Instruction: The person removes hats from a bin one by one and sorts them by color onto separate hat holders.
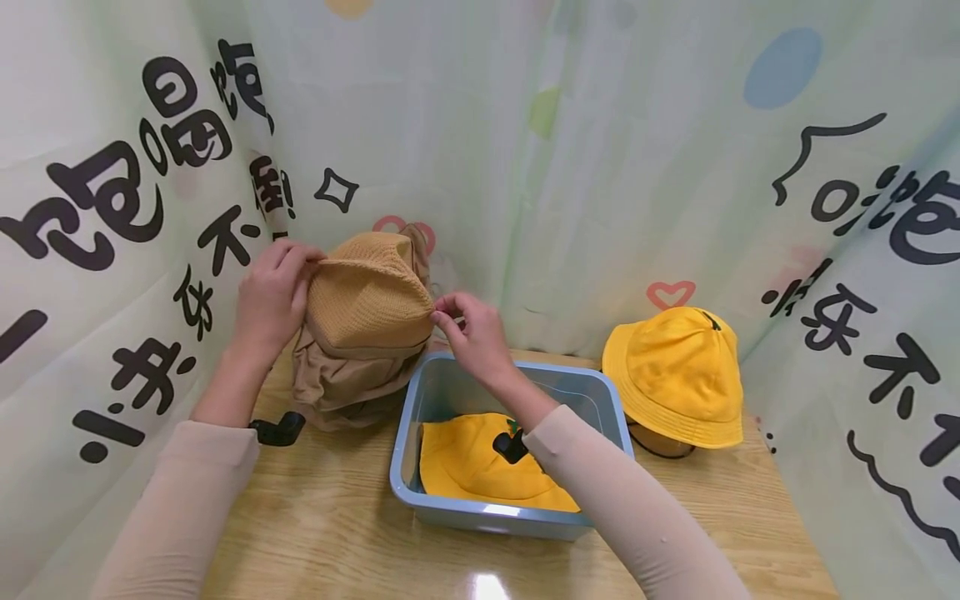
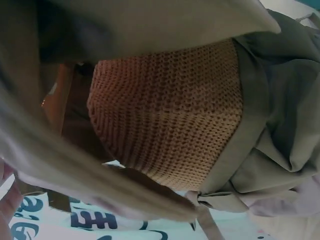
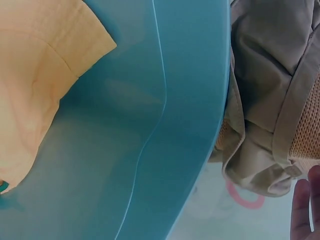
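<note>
At the back left stands a brown cloth hat [image 1: 360, 383] with a tan knitted section [image 1: 367, 312], its edge spread between both hands. My left hand [image 1: 270, 292] pinches that edge at the upper left. With thumb and fingertips, my right hand [image 1: 476, 337] pinches the opposite side, lower and to the right. Close up in the left wrist view, the knitted mesh [image 2: 170, 115] is bordered by a band of gathered brown cloth [image 2: 285, 115]. Part of the right hand's fingers [image 3: 300, 210] shows beside the hat in the right wrist view.
A blue plastic bin [image 1: 405, 467] sits right of the brown hat, with a yellow hat [image 1: 465, 467] lying flat inside. Farther right, another yellow hat [image 1: 675, 375] rests raised on the wooden table [image 1: 330, 533]. Printed curtains [image 1: 465, 150] hang close behind and on both sides.
</note>
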`<state>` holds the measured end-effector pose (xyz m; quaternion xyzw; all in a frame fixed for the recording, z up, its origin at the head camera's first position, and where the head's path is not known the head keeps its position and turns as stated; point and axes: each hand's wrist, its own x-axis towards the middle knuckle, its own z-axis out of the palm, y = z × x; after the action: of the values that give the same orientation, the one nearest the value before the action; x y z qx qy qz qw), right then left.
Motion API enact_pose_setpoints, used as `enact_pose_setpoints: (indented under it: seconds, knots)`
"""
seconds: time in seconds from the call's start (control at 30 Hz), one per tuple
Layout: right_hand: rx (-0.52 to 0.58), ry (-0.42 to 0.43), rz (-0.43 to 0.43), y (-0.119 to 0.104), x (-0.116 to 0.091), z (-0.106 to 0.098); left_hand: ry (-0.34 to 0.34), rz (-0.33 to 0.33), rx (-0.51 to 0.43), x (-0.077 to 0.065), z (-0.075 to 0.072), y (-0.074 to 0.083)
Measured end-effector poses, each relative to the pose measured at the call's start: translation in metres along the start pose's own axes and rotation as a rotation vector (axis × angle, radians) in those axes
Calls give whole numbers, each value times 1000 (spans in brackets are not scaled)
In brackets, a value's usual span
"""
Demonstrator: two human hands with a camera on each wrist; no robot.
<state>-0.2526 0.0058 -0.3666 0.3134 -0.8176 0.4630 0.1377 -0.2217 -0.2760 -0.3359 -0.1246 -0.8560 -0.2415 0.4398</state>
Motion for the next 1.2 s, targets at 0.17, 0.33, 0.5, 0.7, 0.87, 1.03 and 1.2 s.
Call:
enact_pose_setpoints:
  seconds: [0.17,0.33,0.5,0.7,0.87,1.03,1.2]
  knots:
    - [-10,10,11,2,1,6,-65,-28,-1,-4,5,-4]
    - [-24,3,20,1,4,11,-90,-58,-5,-7,7,-4]
    - [-39,-14,47,1,6,14,-125,-108,11,-8,10,-9]
    - [-76,-55,78,7,6,20,-185,-184,37,-14,14,-12]
    - [-68,-62,128,15,5,23,-175,-171,9,-20,22,-8]
    - [33,-68,110,21,4,25,-179,-67,-62,-26,28,8]
    - [91,-93,46,18,12,26,-271,15,-11,-28,39,18]
